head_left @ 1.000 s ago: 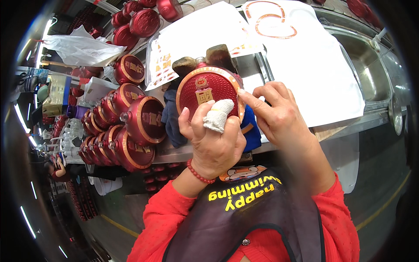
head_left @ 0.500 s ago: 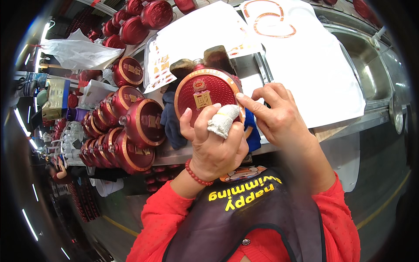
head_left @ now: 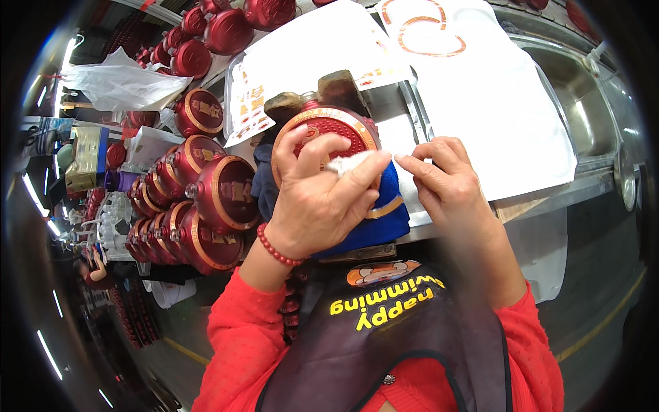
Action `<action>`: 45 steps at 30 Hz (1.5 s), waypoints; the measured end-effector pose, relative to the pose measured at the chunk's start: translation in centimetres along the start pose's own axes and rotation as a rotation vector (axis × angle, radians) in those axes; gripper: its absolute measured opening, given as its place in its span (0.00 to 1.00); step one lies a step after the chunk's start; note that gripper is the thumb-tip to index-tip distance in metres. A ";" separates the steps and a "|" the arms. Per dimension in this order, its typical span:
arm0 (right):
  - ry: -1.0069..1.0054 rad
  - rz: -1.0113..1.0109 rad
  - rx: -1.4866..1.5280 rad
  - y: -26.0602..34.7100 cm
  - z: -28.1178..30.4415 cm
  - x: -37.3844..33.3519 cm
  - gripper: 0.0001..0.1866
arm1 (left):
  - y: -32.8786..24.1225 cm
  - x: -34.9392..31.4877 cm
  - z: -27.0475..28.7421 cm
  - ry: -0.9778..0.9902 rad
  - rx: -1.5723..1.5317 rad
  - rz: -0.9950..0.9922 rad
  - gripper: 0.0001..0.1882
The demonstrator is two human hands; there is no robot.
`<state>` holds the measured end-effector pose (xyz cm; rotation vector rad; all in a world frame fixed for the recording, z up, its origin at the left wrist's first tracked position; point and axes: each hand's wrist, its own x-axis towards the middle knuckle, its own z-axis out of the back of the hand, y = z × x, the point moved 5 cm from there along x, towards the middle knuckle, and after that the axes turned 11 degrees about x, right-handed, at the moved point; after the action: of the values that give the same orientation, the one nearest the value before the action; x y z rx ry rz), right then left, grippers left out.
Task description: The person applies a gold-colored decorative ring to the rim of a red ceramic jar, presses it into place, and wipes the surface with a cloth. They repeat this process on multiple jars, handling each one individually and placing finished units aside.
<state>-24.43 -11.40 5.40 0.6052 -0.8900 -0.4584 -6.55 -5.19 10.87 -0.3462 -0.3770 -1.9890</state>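
A round dark-red bottle (head_left: pixel 356 134) with a gold ring strip (head_left: pixel 371 139) around its face lies in front of me, its neck between two worn brown rests (head_left: pixel 341 89). My left hand (head_left: pixel 312 185) is closed over the bottle's face, holding a crumpled white cloth (head_left: pixel 347 163) near the right rim. Its fingers hide most of the gold emblem. Just right of the bottle, apart from it, my right hand (head_left: pixel 446 180) has thumb and forefinger pinched together. Whatever is between them is too small to make out. A blue cloth (head_left: pixel 390 223) lies under the bottle's near side.
Several similar red bottles (head_left: pixel 230 193) stand stacked at the left, and more (head_left: pixel 230 31) at the far left. White sheets with decals (head_left: pixel 247 106) lie beyond the bottle. Curved orange strips (head_left: pixel 431 36) rest on a white board (head_left: pixel 494 130), beside a metal sink (head_left: pixel 583 103).
My left hand has shifted left and spread across the bottle's face. My right forefinger has left the bottle's rim, and the right hand now pinches a little to the right of it.
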 end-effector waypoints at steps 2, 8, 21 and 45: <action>-0.005 -0.004 0.009 -0.2 0.0 -0.1 0.23 | -0.6 -1.1 0.3 -0.025 -0.061 0.025 0.18; 0.049 0.028 0.020 0.1 -1.4 0.1 0.29 | -4.3 -3.8 -2.1 -0.247 0.182 0.303 0.25; 0.100 0.081 -0.119 1.5 -2.1 -0.6 0.29 | -4.6 -5.0 -1.9 -0.222 0.282 0.321 0.10; 0.145 0.085 -0.115 3.1 -3.3 -2.2 0.30 | -4.4 -6.8 -2.0 -0.208 0.200 0.483 0.20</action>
<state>-22.53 -6.81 4.59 0.4865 -0.7430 -0.3811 -7.82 1.28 5.81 -0.4690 -0.5610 -1.4355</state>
